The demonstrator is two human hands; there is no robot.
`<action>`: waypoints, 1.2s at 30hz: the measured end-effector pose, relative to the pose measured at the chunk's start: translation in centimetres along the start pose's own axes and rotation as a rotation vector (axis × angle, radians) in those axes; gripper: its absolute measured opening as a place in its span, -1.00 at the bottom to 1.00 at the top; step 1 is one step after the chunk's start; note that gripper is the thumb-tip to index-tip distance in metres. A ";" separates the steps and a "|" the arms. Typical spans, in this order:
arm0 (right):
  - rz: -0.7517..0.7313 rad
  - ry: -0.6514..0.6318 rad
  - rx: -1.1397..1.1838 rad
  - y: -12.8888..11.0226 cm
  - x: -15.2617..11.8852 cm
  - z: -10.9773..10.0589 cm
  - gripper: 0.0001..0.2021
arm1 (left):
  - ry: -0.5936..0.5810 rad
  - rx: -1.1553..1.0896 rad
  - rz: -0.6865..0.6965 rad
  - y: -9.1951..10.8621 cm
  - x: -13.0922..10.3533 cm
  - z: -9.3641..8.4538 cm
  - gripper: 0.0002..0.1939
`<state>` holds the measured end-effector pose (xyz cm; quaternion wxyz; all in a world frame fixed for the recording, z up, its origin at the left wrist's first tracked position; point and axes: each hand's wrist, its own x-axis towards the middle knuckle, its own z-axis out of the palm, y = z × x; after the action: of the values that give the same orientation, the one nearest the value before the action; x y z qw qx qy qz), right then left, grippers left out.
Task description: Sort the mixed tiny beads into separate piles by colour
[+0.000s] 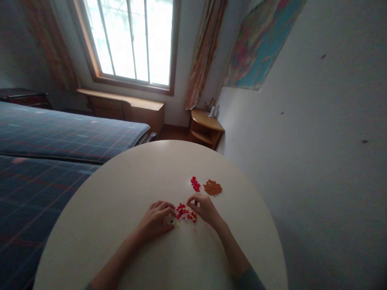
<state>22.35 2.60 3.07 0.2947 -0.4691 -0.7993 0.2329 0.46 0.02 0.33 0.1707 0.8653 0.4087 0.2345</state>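
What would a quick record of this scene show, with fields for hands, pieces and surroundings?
left hand: curved beside the mixed pile; grip unclear
right hand: fingers bent at the pile's right side; any held piece too small to tell
mixed pile: mostly red, some pale pieces
beyond right hand: red cluster, left of brown cluster
surface: pale rounded table
background: window, plaid mattress

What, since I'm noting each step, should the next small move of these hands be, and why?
Probably the right hand should pinch a single piece from the near red-and-pale pile: its fingers are at that pile's edge, and the left hand curls at the opposite side. Whether the right hand already holds a piece is too small to tell.
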 end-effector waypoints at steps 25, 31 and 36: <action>0.194 0.404 -0.175 4.9 -0.3 0.4 -0.85 | 0.001 -0.009 0.011 -0.1 -0.1 0.0 -0.78; 0.198 0.340 -0.229 4.7 -0.4 0.4 -0.78 | -0.006 -0.026 0.018 0.0 0.0 -0.2 -0.77; 0.201 0.328 -0.248 4.7 -0.4 0.4 -0.77 | 0.011 -0.027 0.015 0.1 0.1 -0.2 -0.77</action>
<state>25.11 4.31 -0.31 0.3360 -0.6104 -0.7126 0.0815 0.42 0.04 0.53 0.1783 0.8648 0.3997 0.2461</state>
